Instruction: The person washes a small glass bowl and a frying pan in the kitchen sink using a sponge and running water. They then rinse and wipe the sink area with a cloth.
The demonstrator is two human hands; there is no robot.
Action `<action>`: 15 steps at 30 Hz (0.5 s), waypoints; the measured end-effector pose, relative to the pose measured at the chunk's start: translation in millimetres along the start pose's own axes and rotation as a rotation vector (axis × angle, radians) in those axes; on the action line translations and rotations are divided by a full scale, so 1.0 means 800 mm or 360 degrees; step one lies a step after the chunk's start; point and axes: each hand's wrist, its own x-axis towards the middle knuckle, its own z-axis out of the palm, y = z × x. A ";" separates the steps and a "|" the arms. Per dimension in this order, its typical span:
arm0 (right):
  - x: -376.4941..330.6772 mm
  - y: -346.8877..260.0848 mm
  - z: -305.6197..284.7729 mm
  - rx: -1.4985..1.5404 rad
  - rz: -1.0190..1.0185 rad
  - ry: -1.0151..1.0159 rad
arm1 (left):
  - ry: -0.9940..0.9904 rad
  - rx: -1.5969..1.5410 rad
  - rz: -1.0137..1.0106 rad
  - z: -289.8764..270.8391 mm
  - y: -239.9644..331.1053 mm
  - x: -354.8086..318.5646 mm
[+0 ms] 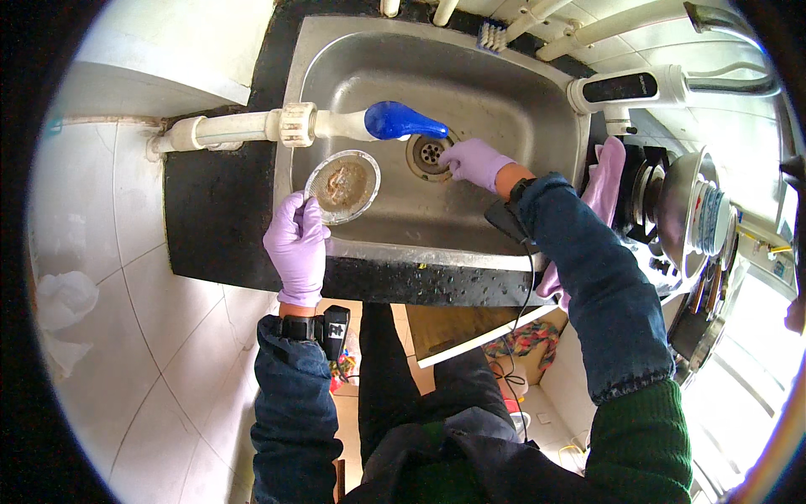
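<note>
L hand holds glass bowl; R hand at sink drain.

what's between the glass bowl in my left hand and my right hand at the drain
In the head view, only bare wet sink floor lies between the bowl and the right hand.

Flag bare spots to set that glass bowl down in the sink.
Free: sink floor behind the drain, and the near-left floor under the glass bowl. Crowded: drain area, with right hand and blue tap; left hand holds the bowl.
</note>
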 end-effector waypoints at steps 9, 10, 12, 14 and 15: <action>0.022 -0.022 0.010 -0.0237 0.0154 -0.0226 | -0.0001 0.0006 0.0009 0.000 -0.003 0.001; 0.027 -0.024 0.010 -0.0255 0.0130 -0.0252 | -0.0002 0.0006 0.0011 0.000 -0.003 0.001; 0.034 -0.028 0.011 -0.0185 0.0149 -0.0245 | -0.0009 -0.0005 0.0015 0.000 -0.003 0.000; 0.038 -0.034 0.014 -0.0026 0.0268 -0.0200 | -0.0013 -0.0029 0.0025 0.000 -0.003 0.001; 0.038 -0.037 0.016 -0.0007 0.0240 -0.0147 | -0.0014 -0.0017 0.0035 0.000 -0.003 0.000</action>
